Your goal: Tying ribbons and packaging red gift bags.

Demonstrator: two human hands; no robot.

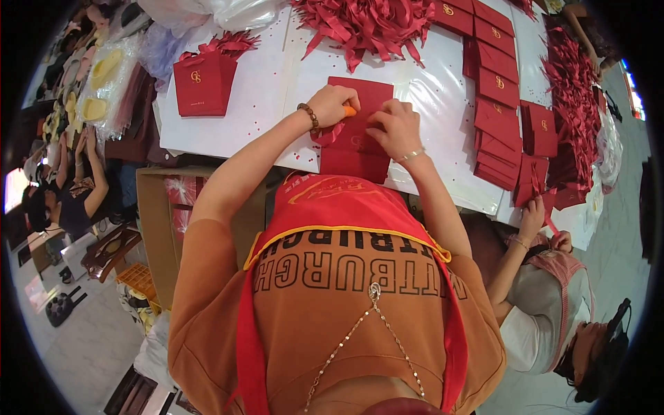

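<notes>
A red paper gift bag (pixel 354 164) lies flat on the white table in front of me, with a gold emblem on it. Over its upper left part my left hand (pixel 330 109) is closed on a small orange thing (pixel 350 111), of which only a short end shows. A red ribbon (pixel 329 135) hangs beneath those fingers, across the bag's left edge. My right hand (pixel 397 128) rests at the bag's right side, fingers curled in a pinch; whatever is between them is hidden.
A finished-looking red bag (pixel 205 84) stands at the left, ribbons rising from its top. Loose red ribbons (pixel 366 28) heap up at the far side. Stacked red bags (pixel 496 124) line the right, beside another ribbon pile (pixel 570 90). A co-worker's hands (pixel 532 220) handle ribbon at lower right.
</notes>
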